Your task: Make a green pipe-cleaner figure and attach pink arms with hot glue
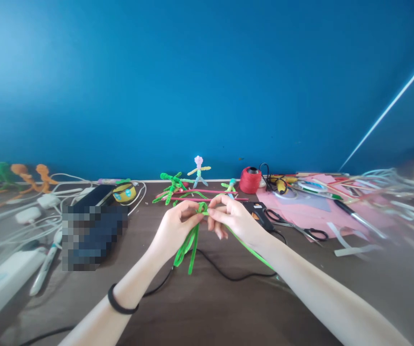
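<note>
Bright green pipe cleaners (191,242) hang in a loose bundle below my hands, their upper part twisted into a small knot. My left hand (181,222) pinches that twisted part from the left, thumb against fingertips. From the other side my right hand (231,215) pinches the same spot, its lower fingers curled. One long green strand runs out under my right forearm. Just beyond my hands lie a green twisted pipe-cleaner figure (171,185) and red pipe cleaners (216,199). A pastel pipe-cleaner figure (199,171) stands near the wall.
A red spool (250,180), a black glue gun (258,211) and scissors (297,226) are at the right, beside pink paper (318,211). On the left are white cables, a power strip (8,283) and orange figures (30,178). A black cord (228,277) crosses the table.
</note>
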Demonstrator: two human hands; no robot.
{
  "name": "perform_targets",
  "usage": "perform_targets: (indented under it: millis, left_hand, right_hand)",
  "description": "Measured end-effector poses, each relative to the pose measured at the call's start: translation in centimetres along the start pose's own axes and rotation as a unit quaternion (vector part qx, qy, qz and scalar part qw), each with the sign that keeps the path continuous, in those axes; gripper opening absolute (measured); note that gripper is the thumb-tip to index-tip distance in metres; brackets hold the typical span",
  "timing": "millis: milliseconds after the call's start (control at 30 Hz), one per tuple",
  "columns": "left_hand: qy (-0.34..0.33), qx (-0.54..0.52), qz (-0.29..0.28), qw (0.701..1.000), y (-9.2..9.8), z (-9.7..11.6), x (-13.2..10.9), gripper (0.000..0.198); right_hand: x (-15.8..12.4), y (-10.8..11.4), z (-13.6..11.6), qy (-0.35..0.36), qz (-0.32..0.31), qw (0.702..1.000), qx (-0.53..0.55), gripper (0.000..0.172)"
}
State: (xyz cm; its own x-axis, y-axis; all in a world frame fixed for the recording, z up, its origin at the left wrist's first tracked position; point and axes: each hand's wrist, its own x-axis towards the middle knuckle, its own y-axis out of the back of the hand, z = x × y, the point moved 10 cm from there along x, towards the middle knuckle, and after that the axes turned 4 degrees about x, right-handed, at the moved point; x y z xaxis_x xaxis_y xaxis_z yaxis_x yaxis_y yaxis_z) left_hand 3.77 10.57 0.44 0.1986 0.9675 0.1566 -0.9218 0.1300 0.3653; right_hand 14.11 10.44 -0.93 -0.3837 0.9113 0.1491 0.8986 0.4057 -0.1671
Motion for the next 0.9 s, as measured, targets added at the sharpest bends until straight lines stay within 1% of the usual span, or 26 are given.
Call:
perform_targets:
  millis: [133, 300, 500, 667, 800, 900]
  left_hand:
    - [-0.010, -0.015, -0.009, 1.000, -0.2, 0.3, 0.0, 0.010]
    - [-0.026, 0.003, -0.013, 1.000, -0.3, 0.7, -0.2, 0.009]
    - [-0.011, -0.017, -0.008, 1.000, -0.3, 0.3, -0.4, 0.013]
    - [0.024, -0.082, -0.006, 0.996, -0.5, -0.4, -0.3, 0.015]
    - [0.058, -0.157, -0.008, 0.986, -0.7, -1.2, -0.2, 0.017]
    - [0.069, -0.203, -0.020, 0.977, -1.1, -1.6, -0.2, 0.017]
  right_hand:
    - [0.0, 0.0, -0.1, -0.002, 0.003, 1.000, 0.006, 0.019]
    - [0.1, -0.1, -0.3, 0.000, 0.008, 1.000, 0.008, 0.019]
    - [0.1, 0.0, -0.2, 0.004, 0.007, 1.000, 0.001, 0.019]
    - [0.1, 0.1, -0.1, -0.001, 0.009, 0.999, -0.033, 0.019]
    - [0.2, 0.5, -0.4, 0.001, 0.021, 0.998, -0.055, 0.019]
    - [0.1, 0.9, -0.4, 0.000, 0.034, 0.997, -0.063, 0.019]
